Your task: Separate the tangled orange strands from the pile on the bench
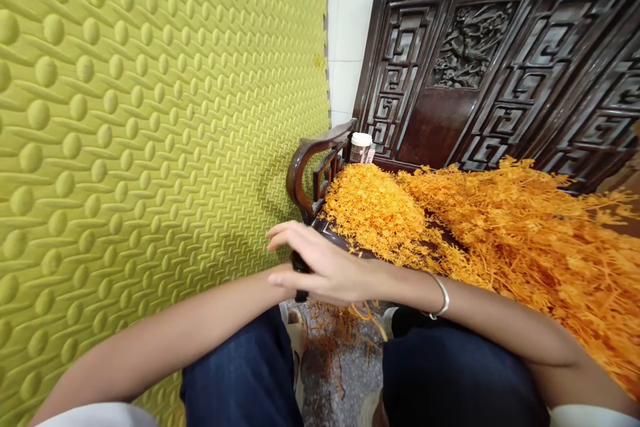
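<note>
Watching remotely, I see the right hand [327, 268], thumb and fingers apart, over the left wrist [281, 285]'s black band [300, 263], cannot tell the hidden left hand's state, and find orange sprigs [377, 210] heaped in the bench [437, 123]'s armrest [297, 177] corner, probably for easy reach

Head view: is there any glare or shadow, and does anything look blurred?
In the head view, glossy highlights streak the dark carved bench back; there too, a soft shadow darkens the yellow mat beside the armrest; in the head view, the right hand looks slightly blurred.
</note>
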`<state>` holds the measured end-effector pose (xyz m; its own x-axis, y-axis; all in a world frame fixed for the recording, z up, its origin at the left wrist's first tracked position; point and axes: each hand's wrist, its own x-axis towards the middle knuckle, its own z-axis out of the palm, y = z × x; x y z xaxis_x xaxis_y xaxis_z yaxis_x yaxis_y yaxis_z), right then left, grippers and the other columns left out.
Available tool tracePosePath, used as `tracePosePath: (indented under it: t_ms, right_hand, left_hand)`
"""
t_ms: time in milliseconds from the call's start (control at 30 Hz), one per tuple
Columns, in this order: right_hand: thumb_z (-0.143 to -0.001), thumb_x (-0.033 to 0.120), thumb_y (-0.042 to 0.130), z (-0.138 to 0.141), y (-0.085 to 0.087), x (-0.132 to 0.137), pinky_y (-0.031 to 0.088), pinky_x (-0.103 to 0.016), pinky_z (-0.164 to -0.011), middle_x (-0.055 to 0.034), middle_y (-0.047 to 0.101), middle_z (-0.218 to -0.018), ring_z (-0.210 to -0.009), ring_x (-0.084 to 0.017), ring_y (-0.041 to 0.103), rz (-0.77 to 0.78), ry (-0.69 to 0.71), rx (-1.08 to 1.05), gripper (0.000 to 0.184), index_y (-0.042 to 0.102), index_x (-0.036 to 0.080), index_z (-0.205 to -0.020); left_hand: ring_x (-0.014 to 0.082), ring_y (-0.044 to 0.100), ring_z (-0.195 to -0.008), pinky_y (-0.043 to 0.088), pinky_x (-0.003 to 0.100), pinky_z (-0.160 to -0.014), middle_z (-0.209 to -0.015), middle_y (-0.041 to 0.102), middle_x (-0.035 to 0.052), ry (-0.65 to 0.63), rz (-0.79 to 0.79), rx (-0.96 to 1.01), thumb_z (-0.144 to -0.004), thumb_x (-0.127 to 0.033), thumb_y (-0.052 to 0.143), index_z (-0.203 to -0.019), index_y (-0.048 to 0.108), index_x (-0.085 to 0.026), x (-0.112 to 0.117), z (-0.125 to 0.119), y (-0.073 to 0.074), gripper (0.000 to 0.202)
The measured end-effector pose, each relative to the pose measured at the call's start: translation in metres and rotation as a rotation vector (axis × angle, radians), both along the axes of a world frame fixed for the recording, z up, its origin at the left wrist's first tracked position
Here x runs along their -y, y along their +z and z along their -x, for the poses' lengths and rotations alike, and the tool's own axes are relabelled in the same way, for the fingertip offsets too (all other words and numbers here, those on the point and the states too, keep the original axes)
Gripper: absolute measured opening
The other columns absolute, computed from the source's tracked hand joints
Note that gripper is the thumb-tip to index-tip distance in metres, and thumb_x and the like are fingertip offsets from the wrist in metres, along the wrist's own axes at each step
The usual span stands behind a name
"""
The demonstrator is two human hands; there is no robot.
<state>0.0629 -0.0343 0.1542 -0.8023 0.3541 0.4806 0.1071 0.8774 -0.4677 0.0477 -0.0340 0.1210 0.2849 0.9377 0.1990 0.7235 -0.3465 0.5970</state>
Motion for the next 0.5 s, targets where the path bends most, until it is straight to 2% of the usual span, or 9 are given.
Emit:
tracePosePath:
  t_ms: [33,67,133,167,200,233,300,400,500]
  right_hand:
    - [-0.085,0.035,0.048,-0.006,0.005,-0.002,0.036,-0.030,-0.092,-0.0101,0.047,-0.112,-0.106,-0.015,0.044,0.055,-0.016,-0.075,0.028,0.045,0.013,-0.103]
    - [-0.084,0.032,0.050,-0.013,0.009,-0.004,0.036,-0.031,-0.093,-0.0097,0.048,-0.112,-0.106,-0.015,0.044,0.100,-0.049,-0.146,0.024,0.047,0.014,-0.100]
    - [-0.084,0.029,0.050,-0.025,0.015,-0.008,0.036,-0.032,-0.093,-0.0081,0.050,-0.109,-0.106,-0.015,0.046,0.174,-0.137,-0.264,0.016,0.050,0.015,-0.093]
    - [-0.084,0.028,0.049,-0.030,0.017,-0.010,0.036,-0.033,-0.093,-0.0074,0.051,-0.107,-0.105,-0.015,0.047,0.211,-0.187,-0.316,0.014,0.051,0.016,-0.091]
    - [-0.085,0.028,0.048,-0.036,0.018,-0.012,0.037,-0.033,-0.092,-0.0070,0.052,-0.106,-0.104,-0.015,0.047,0.247,-0.238,-0.364,0.013,0.052,0.017,-0.089]
    - [-0.086,0.028,0.046,-0.040,0.018,-0.014,0.038,-0.033,-0.091,-0.0068,0.053,-0.104,-0.103,-0.015,0.048,0.280,-0.287,-0.408,0.013,0.053,0.017,-0.088]
    - [-0.086,0.028,0.045,-0.049,0.019,-0.017,0.039,-0.032,-0.089,-0.0067,0.054,-0.103,-0.099,-0.015,0.050,0.323,-0.369,-0.478,0.014,0.054,0.016,-0.085]
    - [-0.084,0.028,0.047,-0.058,0.019,-0.019,0.041,-0.030,-0.082,-0.0056,0.056,-0.093,-0.088,-0.014,0.053,0.320,-0.460,-0.514,0.015,0.055,0.016,-0.079]
    - [-0.084,0.030,0.048,-0.063,0.019,-0.018,0.042,-0.026,-0.069,-0.0024,0.056,-0.073,-0.071,-0.011,0.052,0.286,-0.471,-0.444,0.022,0.054,0.015,-0.069]
  left_hand:
    - [0.0130,0.055,-0.082,0.048,0.022,-0.071,-0.076,0.051,-0.0029,-0.078,0.062,0.046,-0.077,-0.023,0.042,-0.079,0.054,-0.022,-0.002,0.007,0.001,0.012]
    - [0.0135,0.055,-0.085,0.047,0.023,-0.073,-0.079,0.053,-0.0025,-0.228,0.120,0.095,-0.077,-0.022,0.043,-0.080,0.055,-0.021,-0.004,0.017,0.001,0.012]
    - [0.0127,0.055,-0.084,0.045,0.024,-0.076,-0.080,0.054,-0.0029,-0.333,0.156,0.140,-0.076,-0.024,0.045,-0.079,0.056,-0.018,-0.010,0.044,0.001,0.012]
    - [0.0121,0.056,-0.080,0.045,0.025,-0.074,-0.079,0.055,-0.0021,-0.478,0.248,0.222,-0.076,-0.025,0.046,-0.081,0.056,-0.016,-0.013,0.057,0.001,0.015]
    - [0.0104,0.055,-0.067,0.046,0.025,-0.066,-0.072,0.054,-0.0017,-0.547,0.343,0.327,-0.075,-0.028,0.047,-0.077,0.054,-0.014,-0.016,0.069,0.001,0.015]
    - [0.0085,0.051,-0.054,0.045,0.023,-0.055,-0.064,0.052,-0.0021,-0.527,0.437,0.424,-0.076,-0.030,0.047,-0.076,0.052,-0.014,-0.019,0.078,0.001,0.017]
    - [0.0066,0.044,-0.039,0.038,0.021,-0.041,-0.058,0.051,-0.0026,-0.521,0.592,0.600,-0.075,-0.031,0.047,-0.078,0.049,-0.013,-0.022,0.088,0.003,0.018]
    - [0.0089,0.050,-0.040,0.039,0.023,-0.042,-0.065,0.055,0.0006,-0.553,0.677,0.827,-0.077,-0.029,0.045,-0.086,0.048,-0.013,-0.024,0.090,0.007,0.018]
    - [0.0134,0.057,-0.048,0.043,0.026,-0.047,-0.072,0.058,0.0029,-0.618,0.702,1.001,-0.079,-0.030,0.040,-0.093,0.048,-0.014,-0.024,0.088,0.008,0.022]
